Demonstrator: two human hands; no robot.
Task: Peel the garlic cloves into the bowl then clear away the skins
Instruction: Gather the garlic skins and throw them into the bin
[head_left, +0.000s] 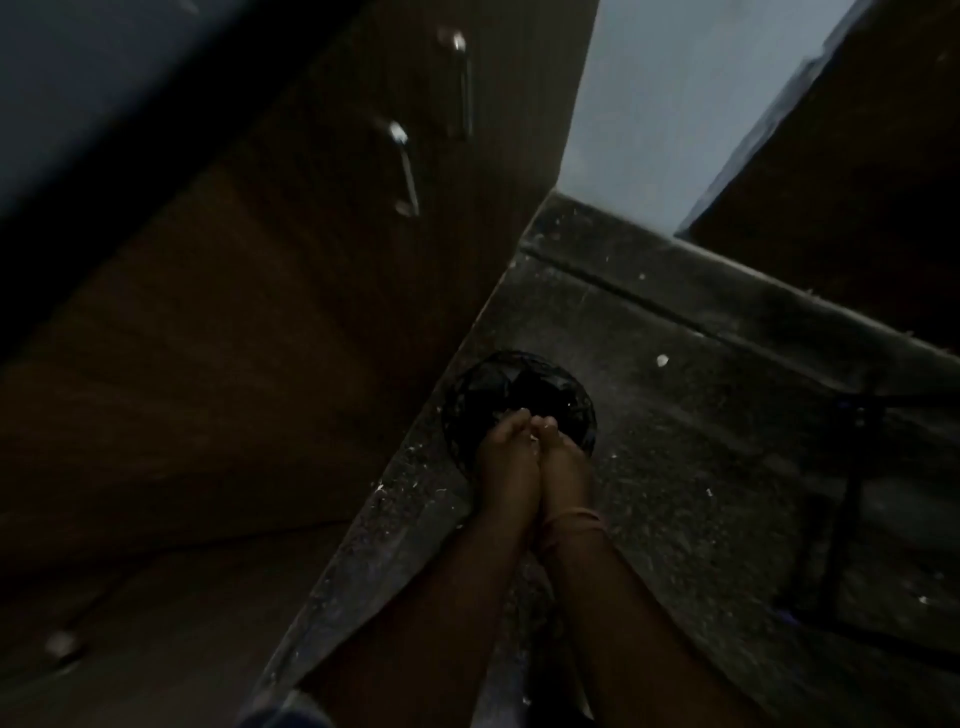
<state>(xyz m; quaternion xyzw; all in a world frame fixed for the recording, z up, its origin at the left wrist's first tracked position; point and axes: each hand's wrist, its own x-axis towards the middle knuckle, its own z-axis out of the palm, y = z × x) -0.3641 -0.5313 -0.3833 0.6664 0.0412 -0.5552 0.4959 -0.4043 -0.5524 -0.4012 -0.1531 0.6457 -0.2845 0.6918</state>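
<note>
At the bottom centre of the frame two bare forearms rise side by side, the right one ringed at the wrist by a thin pale thread band (574, 519). Just above them, the left hand (506, 460) and the right hand (563, 462) lie pressed edge to edge like a shallow cup. The fingers are close together and gently bent, with their tips over the near rim of a round black bin (511, 387) lined with crinkled black plastic. The dim light hides whether the fingers hold anything, though a tiny white fleck shows between them. That bin stands in the middle of the frame on the dark speckled stone floor (675, 467), just beside the edge of a tall brown wooden cupboard (234, 338) that fills the left side. White scraps (662, 359) dot the floor around it. Near the right edge stands a black metal frame (852, 467). Higher on the cupboard, two slim silver bar handles (408, 171) catch the light. Farthest off, in the upper middle, a pale blue-grey wall (675, 104) meets a dark brown wooden panel (857, 182) at the upper right.
</note>
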